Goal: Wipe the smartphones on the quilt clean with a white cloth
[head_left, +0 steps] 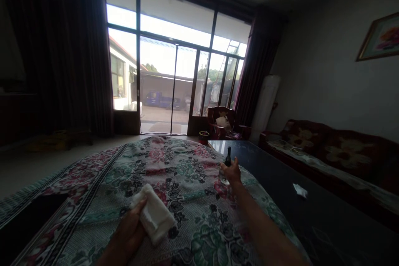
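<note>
My left hand grips a folded white cloth, with the thumb lying over its left edge; the cloth is held above a flowered tablecloth. Farther off, toward the right side of the flowered cover, my right hand is wrapped round a small bottle. The bottle has a black top and a clear lower part, and it stands roughly upright. My fingers hide its middle, and I cannot tell whether its base rests on the cover.
Right of the flowered cover runs a dark glossy table with a crumpled white piece on it. Beyond stand a sofa and a wooden armchair. A dark flat object lies at the left edge. Glass doors are ahead.
</note>
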Demonstrator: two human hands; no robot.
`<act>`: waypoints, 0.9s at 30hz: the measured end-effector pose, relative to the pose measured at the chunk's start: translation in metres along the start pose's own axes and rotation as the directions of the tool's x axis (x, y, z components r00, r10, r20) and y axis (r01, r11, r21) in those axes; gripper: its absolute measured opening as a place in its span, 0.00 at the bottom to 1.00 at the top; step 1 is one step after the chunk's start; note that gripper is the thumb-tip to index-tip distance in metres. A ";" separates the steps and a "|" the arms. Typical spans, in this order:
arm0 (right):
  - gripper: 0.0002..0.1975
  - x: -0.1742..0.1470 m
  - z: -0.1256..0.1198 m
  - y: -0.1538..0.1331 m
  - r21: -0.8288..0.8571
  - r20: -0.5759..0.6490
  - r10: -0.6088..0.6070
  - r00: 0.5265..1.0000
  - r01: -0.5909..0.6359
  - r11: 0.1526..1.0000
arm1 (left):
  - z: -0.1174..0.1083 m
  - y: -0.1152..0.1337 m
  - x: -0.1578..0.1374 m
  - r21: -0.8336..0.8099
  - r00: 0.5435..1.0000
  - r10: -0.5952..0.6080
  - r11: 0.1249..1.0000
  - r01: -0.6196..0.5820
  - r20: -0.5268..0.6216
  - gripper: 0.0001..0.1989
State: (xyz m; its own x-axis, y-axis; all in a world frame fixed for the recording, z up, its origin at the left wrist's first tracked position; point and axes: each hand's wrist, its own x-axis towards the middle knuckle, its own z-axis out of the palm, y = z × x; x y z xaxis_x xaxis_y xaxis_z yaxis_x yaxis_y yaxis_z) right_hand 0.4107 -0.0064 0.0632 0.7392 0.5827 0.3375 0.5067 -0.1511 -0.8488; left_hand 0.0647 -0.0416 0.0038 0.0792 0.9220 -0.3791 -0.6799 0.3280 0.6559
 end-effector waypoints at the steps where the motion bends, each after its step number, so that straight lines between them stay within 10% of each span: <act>1: 0.38 0.000 -0.001 -0.001 -0.007 0.025 -0.011 1.000 0.011 1.000 | 0.001 0.000 -0.001 0.000 1.000 -0.001 1.000 0.001 -0.008 0.05; 7: 0.23 -0.043 -0.006 -0.029 0.038 0.211 -0.223 0.952 0.220 0.975 | 0.006 0.002 -0.003 -0.053 0.999 -0.023 0.998 0.024 0.034 0.05; 11: 0.18 -0.107 -0.003 -0.056 0.155 0.489 -0.433 0.757 0.413 0.897 | 0.009 0.005 -0.006 -0.092 0.999 -0.017 0.996 0.020 0.033 0.06; 17: 0.16 -0.169 -0.002 -0.074 0.336 0.549 -0.651 0.525 0.575 0.746 | 0.008 0.010 -0.007 -0.092 0.997 -0.045 0.994 0.051 0.062 0.08; 23: 0.26 -0.168 -0.002 -0.068 0.430 0.391 -0.759 0.520 0.627 0.650 | 0.002 0.013 -0.001 -0.089 0.999 -0.012 0.996 0.015 0.035 0.08; 27: 0.32 -0.173 0.001 -0.058 0.555 0.491 -0.751 0.441 0.506 0.660 | -0.001 0.016 -0.001 -0.090 0.999 0.025 0.996 -0.022 0.038 0.07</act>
State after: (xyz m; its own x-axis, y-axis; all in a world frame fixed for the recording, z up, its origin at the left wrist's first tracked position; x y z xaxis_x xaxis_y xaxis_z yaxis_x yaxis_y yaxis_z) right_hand 0.2528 -0.0972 0.0539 -0.2725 0.7627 0.5865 0.4618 0.6385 -0.6157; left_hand 0.0531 -0.0374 0.0141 0.0899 0.9372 -0.3370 -0.7443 0.2881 0.6026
